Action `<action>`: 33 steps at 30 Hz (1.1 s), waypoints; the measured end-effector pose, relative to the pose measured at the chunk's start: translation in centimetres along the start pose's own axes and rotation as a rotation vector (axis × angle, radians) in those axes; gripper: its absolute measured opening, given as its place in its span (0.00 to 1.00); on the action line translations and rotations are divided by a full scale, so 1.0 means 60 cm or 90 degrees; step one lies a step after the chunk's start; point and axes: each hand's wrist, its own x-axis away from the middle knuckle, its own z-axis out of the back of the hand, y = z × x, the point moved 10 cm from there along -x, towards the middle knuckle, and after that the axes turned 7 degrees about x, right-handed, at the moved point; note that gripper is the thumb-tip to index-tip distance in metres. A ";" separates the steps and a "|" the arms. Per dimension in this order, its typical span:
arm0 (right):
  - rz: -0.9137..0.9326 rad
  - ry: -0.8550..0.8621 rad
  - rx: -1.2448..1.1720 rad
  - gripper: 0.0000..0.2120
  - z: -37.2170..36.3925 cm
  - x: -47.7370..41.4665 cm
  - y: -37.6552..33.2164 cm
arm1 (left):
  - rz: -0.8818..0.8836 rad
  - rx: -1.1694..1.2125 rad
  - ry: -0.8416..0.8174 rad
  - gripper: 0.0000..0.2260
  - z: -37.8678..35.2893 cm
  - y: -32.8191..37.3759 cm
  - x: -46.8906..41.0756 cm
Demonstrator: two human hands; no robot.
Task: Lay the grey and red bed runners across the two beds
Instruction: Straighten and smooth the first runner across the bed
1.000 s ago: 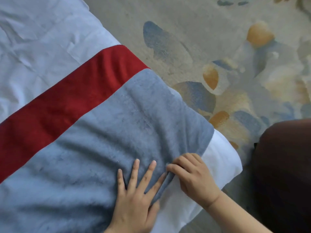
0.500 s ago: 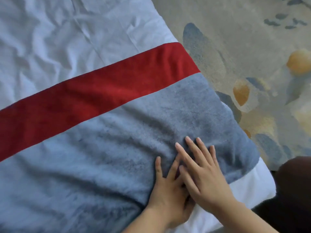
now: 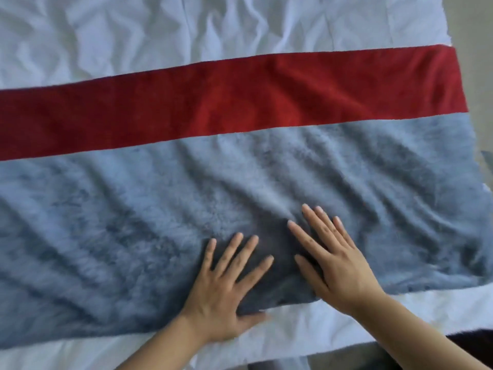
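A bed runner lies across the white bed [image 3: 133, 44]. Its far strip is a red band [image 3: 240, 97] and its near part is a wide fluffy grey band [image 3: 120, 222], rippled with soft folds. My left hand [image 3: 226, 287] rests flat on the grey band near its front edge, fingers spread, holding nothing. My right hand [image 3: 333, 260] lies flat beside it to the right, fingers together and pointing up-left, also holding nothing. The runner's right end reaches the bed's right edge. Its left end runs out of view.
White sheet [image 3: 320, 332] shows along the bed's front edge below the runner. A strip of carpet [image 3: 474, 28] appears past the bed's right edge. Something dark [image 3: 469, 340] sits at the lower right corner.
The view has swung left from the bed corner to face the runner squarely. Both hands have slid left along the grey band and spread apart; the right hand lies flat instead of pinching the edge.
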 end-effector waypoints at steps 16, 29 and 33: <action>-0.117 -0.012 0.151 0.28 -0.049 0.028 0.072 | -0.097 -0.175 -0.027 0.30 -0.028 -0.036 0.161; -0.106 0.116 0.088 0.26 0.005 -0.121 0.057 | 0.104 -0.119 0.120 0.37 0.113 -0.095 -0.189; -0.345 0.101 0.163 0.30 0.052 0.000 0.322 | 0.169 -0.176 0.140 0.38 0.093 -0.155 -0.167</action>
